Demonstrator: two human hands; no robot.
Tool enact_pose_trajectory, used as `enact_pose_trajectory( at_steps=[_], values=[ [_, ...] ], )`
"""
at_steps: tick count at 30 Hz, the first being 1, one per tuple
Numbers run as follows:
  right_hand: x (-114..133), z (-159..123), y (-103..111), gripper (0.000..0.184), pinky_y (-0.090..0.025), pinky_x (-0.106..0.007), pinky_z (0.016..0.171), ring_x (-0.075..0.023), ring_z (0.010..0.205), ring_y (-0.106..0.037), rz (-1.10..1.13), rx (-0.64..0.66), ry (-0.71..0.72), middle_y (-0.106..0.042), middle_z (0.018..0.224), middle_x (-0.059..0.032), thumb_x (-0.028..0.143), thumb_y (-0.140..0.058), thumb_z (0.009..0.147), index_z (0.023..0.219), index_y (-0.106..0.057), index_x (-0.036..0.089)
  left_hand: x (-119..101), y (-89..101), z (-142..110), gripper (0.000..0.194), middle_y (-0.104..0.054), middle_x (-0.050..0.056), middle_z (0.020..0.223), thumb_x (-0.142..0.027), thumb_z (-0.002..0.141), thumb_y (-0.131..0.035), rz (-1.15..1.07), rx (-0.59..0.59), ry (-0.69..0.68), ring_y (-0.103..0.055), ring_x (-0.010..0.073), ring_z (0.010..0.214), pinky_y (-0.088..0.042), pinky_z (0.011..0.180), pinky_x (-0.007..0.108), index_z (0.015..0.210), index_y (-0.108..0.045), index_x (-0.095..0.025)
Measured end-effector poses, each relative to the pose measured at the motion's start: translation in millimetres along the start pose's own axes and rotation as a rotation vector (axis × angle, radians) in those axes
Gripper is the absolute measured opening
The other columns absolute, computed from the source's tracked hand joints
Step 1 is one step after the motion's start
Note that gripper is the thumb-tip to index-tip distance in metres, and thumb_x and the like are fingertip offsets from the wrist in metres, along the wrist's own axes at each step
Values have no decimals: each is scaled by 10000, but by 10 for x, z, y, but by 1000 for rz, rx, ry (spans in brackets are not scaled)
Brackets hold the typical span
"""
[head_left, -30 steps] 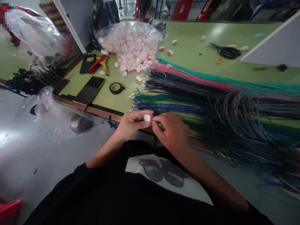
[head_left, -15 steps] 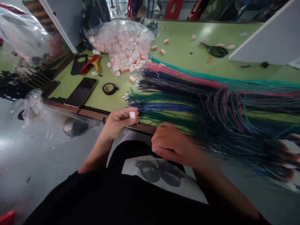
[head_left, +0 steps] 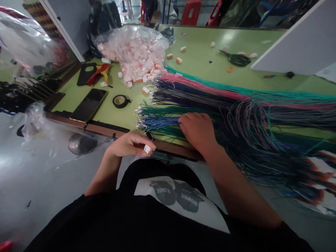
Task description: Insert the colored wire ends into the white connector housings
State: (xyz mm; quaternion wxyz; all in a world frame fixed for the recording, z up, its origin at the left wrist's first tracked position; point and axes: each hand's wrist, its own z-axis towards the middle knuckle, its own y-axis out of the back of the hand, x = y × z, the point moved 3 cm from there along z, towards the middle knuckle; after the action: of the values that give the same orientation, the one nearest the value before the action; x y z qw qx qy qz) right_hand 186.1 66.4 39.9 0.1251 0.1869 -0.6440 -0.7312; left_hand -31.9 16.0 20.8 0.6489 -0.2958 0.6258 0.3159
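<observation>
Between the thumb and fingers of my left hand (head_left: 132, 144) is a small white-and-orange connector housing (head_left: 147, 149), held just off the table's front edge. A thin green wire (head_left: 161, 157) trails from it to the right. My right hand (head_left: 198, 131) rests over the wire bundles, its bent fingers closed at the blue wires (head_left: 168, 121); how many they grip is hidden. Dark green wires (head_left: 170, 110) lie just behind the blue ones. Bare metal terminals (head_left: 141, 120) show at the bundles' left ends.
A clear bag of connector housings (head_left: 139, 49) sits at the back. Black tape (head_left: 120, 101), a phone (head_left: 89, 105), red-and-yellow pliers (head_left: 98, 74) and scissors (head_left: 237, 58) lie on the green table (head_left: 199, 45). A pale panel (head_left: 291, 42) stands at the right.
My right hand has moved up and forward from the table edge onto the blue wires. My left hand has lowered slightly with the connector housing, which is now tilted.
</observation>
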Motion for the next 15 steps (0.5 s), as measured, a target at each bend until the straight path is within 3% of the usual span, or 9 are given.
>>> enact_pose_trajectory(
  at_steps=[5, 10, 12, 15],
  values=[
    [-158, -18, -8, 164, -356, -335, 694, -220, 803, -599, 240, -97, -96, -698, 881, -82, 165, -493, 842, 778, -641, 197, 21, 3, 15, 140, -747, 62, 748, -223, 724, -789, -10, 4, 2, -667, 137, 663, -545, 635, 232, 861, -793, -194],
    [-271, -114, 79, 77, -428, -309, 678, -181, 714, -597, 619, -415, -291, -674, 793, -29, 202, -533, 793, 822, -595, 235, 61, -40, 57, 226, -716, 21, 732, -168, 702, -806, -283, -118, -42, -669, 115, 673, -558, 671, 229, 924, -779, -201],
    [-140, -135, 158, 103, -439, -296, 664, -168, 692, -598, 695, -413, -187, -677, 789, -19, 228, -545, 805, 878, -616, 234, 97, -49, 75, 321, -711, 9, 758, -165, 691, -816, -396, -202, -29, -667, 107, 668, -564, 672, 231, 1004, -757, -202],
    [201, -129, 289, 169, -440, -288, 693, -171, 756, -624, 632, -283, 133, -703, 841, -35, 228, -522, 851, 932, -670, 224, 145, -58, 94, 365, -713, 6, 781, -146, 658, -833, -488, -293, 50, -673, 104, 675, -572, 680, 227, 1009, -736, -176]
  ],
)
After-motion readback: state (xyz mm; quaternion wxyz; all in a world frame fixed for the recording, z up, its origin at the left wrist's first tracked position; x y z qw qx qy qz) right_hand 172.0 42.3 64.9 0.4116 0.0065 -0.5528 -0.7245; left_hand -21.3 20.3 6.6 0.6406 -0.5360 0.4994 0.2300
